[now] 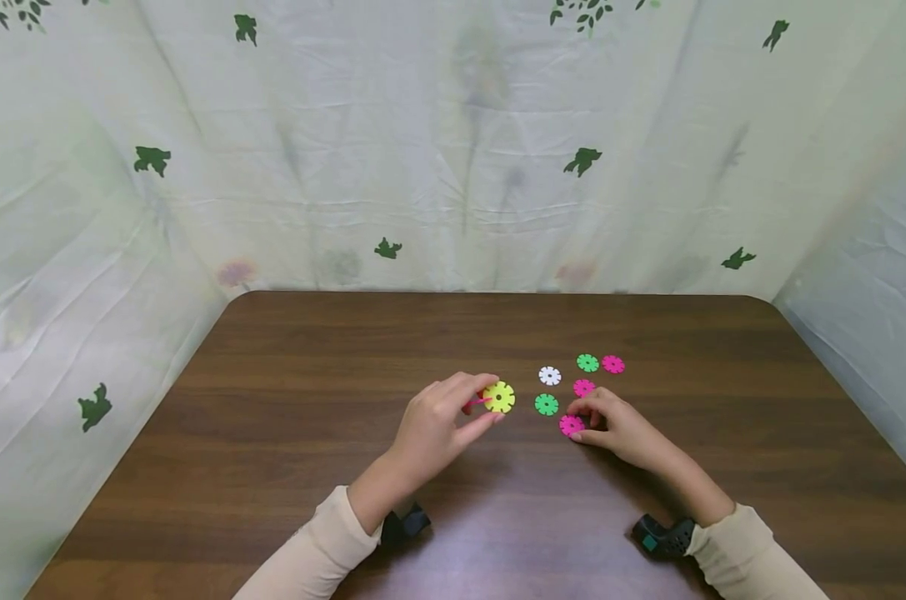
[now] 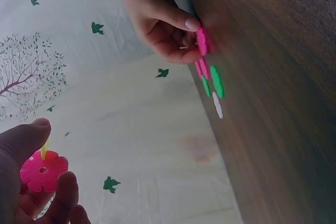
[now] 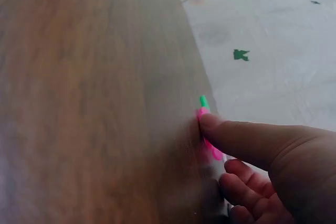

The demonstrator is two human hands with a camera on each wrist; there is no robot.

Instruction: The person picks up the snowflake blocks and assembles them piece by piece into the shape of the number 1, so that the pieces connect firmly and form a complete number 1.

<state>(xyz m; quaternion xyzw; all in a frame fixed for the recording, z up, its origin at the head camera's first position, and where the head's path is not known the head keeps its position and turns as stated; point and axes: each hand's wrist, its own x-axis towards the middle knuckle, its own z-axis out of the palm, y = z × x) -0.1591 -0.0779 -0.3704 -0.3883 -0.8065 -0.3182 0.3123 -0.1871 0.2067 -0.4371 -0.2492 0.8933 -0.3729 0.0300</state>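
My left hand (image 1: 432, 423) pinches a yellow notched disc (image 1: 500, 397) between thumb and fingers. Slotted into it at an angle is a pink notched disc (image 2: 44, 171), plainest in the left wrist view. On the right, my right hand (image 1: 623, 429) grips another pink notched disc (image 1: 570, 426) by its edges, at the tabletop. Just beyond those fingers lies a further pink disc (image 1: 583, 387). Between the hands are a green disc (image 1: 546, 404) and a white disc (image 1: 549, 376). In the right wrist view, the thumb hides part of the pink disc.
Farther back on the brown wooden table (image 1: 310, 350) lie a second green disc (image 1: 588, 362) and one more pink disc (image 1: 613, 364), side by side. A pale curtain (image 1: 422, 150) with green bird shapes stands behind the table's far edge and along both sides.
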